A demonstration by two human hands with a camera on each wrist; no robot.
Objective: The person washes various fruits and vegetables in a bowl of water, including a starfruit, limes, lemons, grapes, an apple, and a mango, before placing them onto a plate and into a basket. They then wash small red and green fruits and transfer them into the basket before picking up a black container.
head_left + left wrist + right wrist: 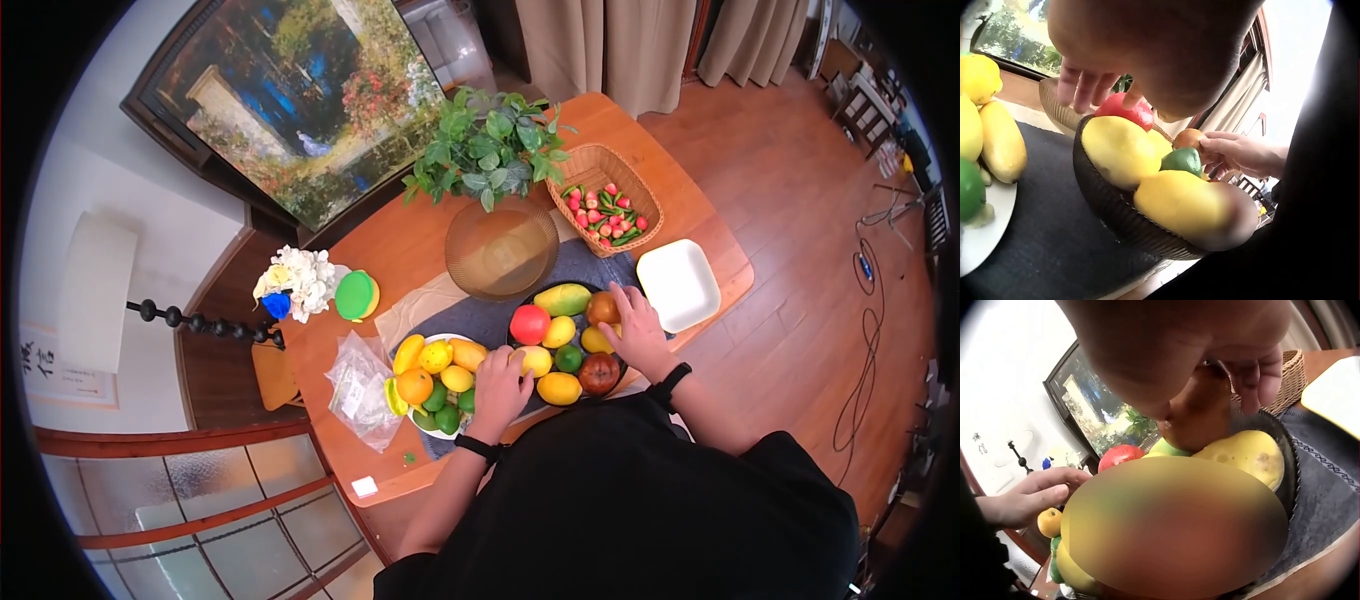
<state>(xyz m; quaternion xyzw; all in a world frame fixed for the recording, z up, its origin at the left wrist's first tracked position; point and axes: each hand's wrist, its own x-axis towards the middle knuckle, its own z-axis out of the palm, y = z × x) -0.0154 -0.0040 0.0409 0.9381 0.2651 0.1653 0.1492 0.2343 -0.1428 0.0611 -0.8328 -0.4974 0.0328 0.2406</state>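
Note:
My right hand (pixel 637 330) holds a round brown-orange fruit (pixel 1189 139) between thumb and fingers, over the right side of a dark ribbed bowl (pixel 1107 209). In that bowl lie a red fruit (pixel 530 325), a green-yellow mango (pixel 563 299), a green lime (pixel 568 359), several yellow fruits and a dark reddish fruit (pixel 599 373). My left hand (pixel 502 392) hovers at the bowl's left side with loosely extended fingers, close to a yellow fruit (pixel 1119 150). Left of it stands a white plate (pixel 997 231) with an orange (pixel 413 386), lemons, mangoes and limes.
Behind the bowl stands an amber glass bowl (pixel 475 260) beside a leafy plant (pixel 490 145). A wicker basket (pixel 650 200) of small red-and-green pieces and a white tray (pixel 680 285) are on the right. A plastic bag (pixel 360 395) and green-lidded container (pixel 357 296) sit left.

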